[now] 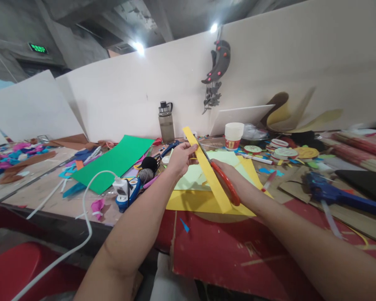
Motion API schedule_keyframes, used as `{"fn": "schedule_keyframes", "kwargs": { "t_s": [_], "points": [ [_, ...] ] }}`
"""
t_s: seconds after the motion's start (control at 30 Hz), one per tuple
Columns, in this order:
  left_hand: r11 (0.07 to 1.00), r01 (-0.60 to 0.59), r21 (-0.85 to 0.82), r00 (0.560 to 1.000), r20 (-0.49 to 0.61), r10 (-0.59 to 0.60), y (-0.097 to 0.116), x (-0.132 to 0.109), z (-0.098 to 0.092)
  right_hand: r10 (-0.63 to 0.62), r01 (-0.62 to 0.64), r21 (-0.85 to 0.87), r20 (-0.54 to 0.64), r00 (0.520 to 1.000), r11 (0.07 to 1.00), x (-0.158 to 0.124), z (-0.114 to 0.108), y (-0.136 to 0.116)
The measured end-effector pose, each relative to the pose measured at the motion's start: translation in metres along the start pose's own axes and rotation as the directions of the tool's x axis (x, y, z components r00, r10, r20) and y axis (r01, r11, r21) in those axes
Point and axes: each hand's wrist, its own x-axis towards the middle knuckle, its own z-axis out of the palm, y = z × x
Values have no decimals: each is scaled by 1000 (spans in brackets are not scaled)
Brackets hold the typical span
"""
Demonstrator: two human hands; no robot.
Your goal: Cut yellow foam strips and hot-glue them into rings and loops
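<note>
A long strip of yellow paper (211,177) is pinched near its upper end by my left hand (182,158), which is closed on it. My right hand (227,170) is closed around the red handles of a pair of scissors (227,184). The scissor blades lie along the right edge of the strip, and part of them is hidden behind the paper. Below both hands, a pale green sheet (188,180) rests on a larger yellow sheet (188,200) on the table.
To the left lie a green sheet (115,161) and a power strip (128,193) with a white cable. A water bottle (166,125) and paper cups (233,136) stand at the back. On the right are a blue glue gun (335,194) and a red-capped pen (269,182).
</note>
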Motion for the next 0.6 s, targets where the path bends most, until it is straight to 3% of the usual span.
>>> {"fn": "schedule_keyframes", "kwargs": {
  "t_s": [0.1,0.3,0.6],
  "points": [
    [1000,2,-9,1000,-3,-2,0,1,0,43,-46,84,39,998,995,4,0,5],
    [1000,16,-10,1000,-9,-16,0,1,1,-19,18,57,5,1000,998,9,-2,11],
    [1000,18,-22,1000,11,-18,2,1,0,98,-99,244,14,995,965,11,2,10]
  ]
}}
